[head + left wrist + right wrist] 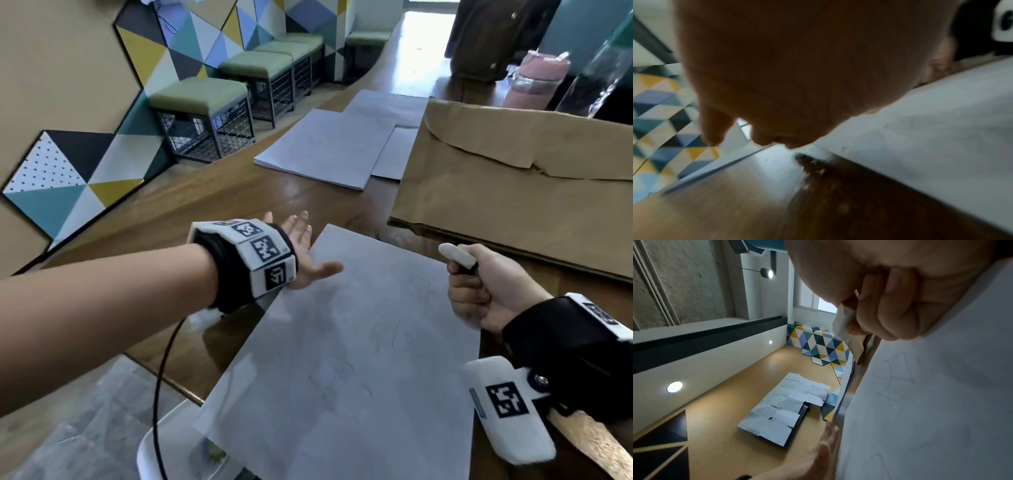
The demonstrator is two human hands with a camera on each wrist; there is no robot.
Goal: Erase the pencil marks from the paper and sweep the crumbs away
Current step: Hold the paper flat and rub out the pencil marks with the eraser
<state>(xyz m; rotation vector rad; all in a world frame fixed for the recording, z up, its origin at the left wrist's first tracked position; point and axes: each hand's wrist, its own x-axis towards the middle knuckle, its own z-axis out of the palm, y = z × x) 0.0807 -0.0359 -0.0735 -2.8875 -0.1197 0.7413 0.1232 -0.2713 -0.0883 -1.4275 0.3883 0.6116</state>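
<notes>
A white sheet of paper [359,342] with faint pencil marks lies on the wooden table [205,205], its near corner hanging over the table edge. My left hand [301,246] is open with straight fingers at the sheet's far left corner, thumb over the paper. In the left wrist view dark crumbs [807,162] lie on the wood beside the paper edge [920,146]. My right hand [479,284] is curled round a white eraser [457,255] at the sheet's right edge, lifted off it. The eraser [842,324] pokes out of the fist; pencil lines [892,378] show on the sheet.
A large brown envelope [513,192] lies just right of and beyond the sheet. A stack of white sheets [325,147] lies further back on the table. Pink and clear containers [534,78] stand at the back right. Green stools [205,113] line the patterned wall on the left.
</notes>
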